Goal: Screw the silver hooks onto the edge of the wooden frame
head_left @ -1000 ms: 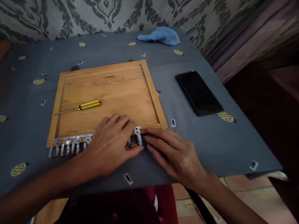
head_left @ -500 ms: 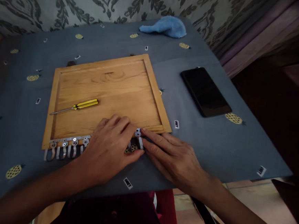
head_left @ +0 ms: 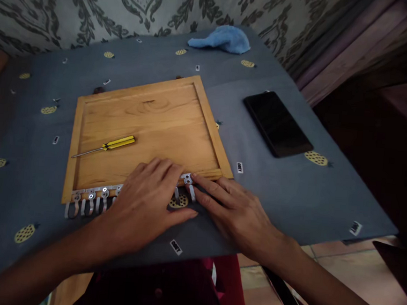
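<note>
A metal hook rail (head_left: pixel 89 193) with several hooks lies along the near edge of a framed wooden board (head_left: pixel 146 120). My left hand (head_left: pixel 146 202) lies across the middle of the rail, hiding part of it. Its fingers curl over onto the board, while the thumb sticks out below, clear of the hooks. At the rail's right end, my right hand (head_left: pixel 237 211) has its fingertips closed against the last hook and its plate; the other fingers are partly hidden. A yellow-and-black screwdriver (head_left: pixel 118 142) rests on the board's left side, tip to the left.
To the right of the board lies a black phone (head_left: pixel 278 124). A blue cloth (head_left: pixel 224 39) sits at the back, near the patterned curtain (head_left: pixel 123 5). The table (head_left: pixel 271 190) has a grey-blue cover printed with pineapples, and its right edge slopes toward me.
My left thumb has come away from the last hook, and my right fingers have shifted slightly at the rail's end. The view has moved a little; board and screwdriver lie as before.
</note>
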Action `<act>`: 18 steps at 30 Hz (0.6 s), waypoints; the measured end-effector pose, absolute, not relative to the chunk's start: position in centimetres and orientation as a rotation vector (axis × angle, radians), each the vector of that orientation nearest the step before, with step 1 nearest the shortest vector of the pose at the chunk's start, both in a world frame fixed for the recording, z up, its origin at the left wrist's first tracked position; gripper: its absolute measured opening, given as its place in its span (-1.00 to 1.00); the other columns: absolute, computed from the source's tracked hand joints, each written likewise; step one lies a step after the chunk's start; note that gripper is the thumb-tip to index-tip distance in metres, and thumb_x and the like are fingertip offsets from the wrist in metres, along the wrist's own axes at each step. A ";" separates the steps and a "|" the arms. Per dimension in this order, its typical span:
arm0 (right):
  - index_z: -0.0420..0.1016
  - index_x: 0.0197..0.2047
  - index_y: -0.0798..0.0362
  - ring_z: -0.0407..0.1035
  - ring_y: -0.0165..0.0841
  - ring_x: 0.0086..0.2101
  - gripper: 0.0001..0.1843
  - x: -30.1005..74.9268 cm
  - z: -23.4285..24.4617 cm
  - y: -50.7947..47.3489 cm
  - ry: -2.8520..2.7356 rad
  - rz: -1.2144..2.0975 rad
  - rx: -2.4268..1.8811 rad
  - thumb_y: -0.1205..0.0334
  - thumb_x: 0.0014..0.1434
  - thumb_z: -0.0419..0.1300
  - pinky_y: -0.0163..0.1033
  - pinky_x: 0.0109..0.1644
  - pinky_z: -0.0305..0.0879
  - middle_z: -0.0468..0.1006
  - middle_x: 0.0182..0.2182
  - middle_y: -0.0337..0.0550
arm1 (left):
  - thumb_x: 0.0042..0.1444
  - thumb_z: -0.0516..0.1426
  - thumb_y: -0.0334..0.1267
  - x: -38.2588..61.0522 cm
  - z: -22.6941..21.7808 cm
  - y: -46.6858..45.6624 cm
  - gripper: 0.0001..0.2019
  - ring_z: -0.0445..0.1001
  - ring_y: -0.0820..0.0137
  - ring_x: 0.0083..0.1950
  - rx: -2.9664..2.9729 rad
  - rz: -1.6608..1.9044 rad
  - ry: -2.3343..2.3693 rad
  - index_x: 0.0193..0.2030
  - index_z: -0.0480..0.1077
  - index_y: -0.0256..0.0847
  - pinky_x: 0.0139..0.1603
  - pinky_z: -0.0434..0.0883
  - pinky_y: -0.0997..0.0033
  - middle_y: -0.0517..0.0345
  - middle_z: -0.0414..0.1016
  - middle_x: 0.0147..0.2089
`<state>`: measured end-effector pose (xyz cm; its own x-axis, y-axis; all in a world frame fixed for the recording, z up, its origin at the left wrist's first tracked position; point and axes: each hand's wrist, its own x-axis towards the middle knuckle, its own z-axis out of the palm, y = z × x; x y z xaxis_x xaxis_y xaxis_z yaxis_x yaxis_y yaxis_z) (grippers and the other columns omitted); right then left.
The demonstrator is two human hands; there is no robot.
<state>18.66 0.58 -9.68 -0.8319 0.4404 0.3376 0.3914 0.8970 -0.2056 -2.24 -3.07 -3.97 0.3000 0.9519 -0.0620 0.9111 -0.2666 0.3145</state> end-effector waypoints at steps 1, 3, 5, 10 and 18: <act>0.45 0.13 0.15 0.34 -0.22 -0.19 -0.64 18.7 -9.7 0.6 -2.684 0.178 -0.614 0.41 0.30 0.05 -0.10 -0.16 0.38 0.48 0.15 0.01 | 0.05 0.30 0.02 -2.3 -3.8 -3.0 -0.51 0.40 0.14 -0.02 2.250 0.195 1.702 -0.01 0.31 -0.21 -0.03 0.38 0.05 0.08 0.43 -0.03; 0.44 0.15 0.17 0.33 -0.21 -0.18 -0.63 18.6 -9.6 0.5 -2.685 0.175 -0.612 0.41 0.30 0.06 -0.10 -0.15 0.38 0.47 0.15 0.02 | 0.02 0.31 0.03 -2.5 -3.7 -2.9 -0.52 0.41 0.14 -0.04 2.210 0.160 1.733 -0.04 0.33 -0.20 -0.06 0.38 0.06 0.09 0.43 -0.06; 0.43 0.15 0.18 0.32 -0.21 -0.19 -0.63 18.5 -9.6 0.5 -2.690 0.172 -0.610 0.40 0.30 0.07 -0.10 -0.14 0.38 0.48 0.15 0.02 | 0.02 0.32 0.03 -2.5 -3.6 -2.9 -0.53 0.41 0.13 -0.04 2.200 0.130 1.746 -0.06 0.34 -0.20 -0.06 0.38 0.05 0.09 0.42 -0.07; 0.44 0.14 0.19 0.33 -0.21 -0.20 -0.62 18.5 -9.7 0.5 -2.680 0.151 -0.612 0.42 0.28 0.08 -0.10 -0.15 0.37 0.49 0.14 0.04 | 0.04 0.30 0.03 -2.3 -3.6 -2.9 -0.57 0.39 0.12 0.00 2.193 0.101 1.765 -0.10 0.35 -0.22 -0.01 0.36 0.05 0.06 0.42 -0.07; 0.45 0.14 0.16 0.35 -0.22 -0.19 -0.61 18.5 -9.6 0.5 -2.675 0.149 -0.620 0.44 0.28 0.06 -0.11 -0.14 0.38 0.50 0.13 0.03 | 0.08 0.27 0.03 -2.2 -4.0 -2.7 -0.60 0.37 0.15 -0.02 2.248 0.113 1.774 -0.10 0.35 -0.21 -0.06 0.33 0.10 0.07 0.43 -0.08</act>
<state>18.46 0.48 -9.56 -0.8266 0.4426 0.3475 0.4012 0.8966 -0.1876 -2.22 -2.70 -4.02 0.2454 0.9634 -0.1078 0.9420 -0.2107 0.2614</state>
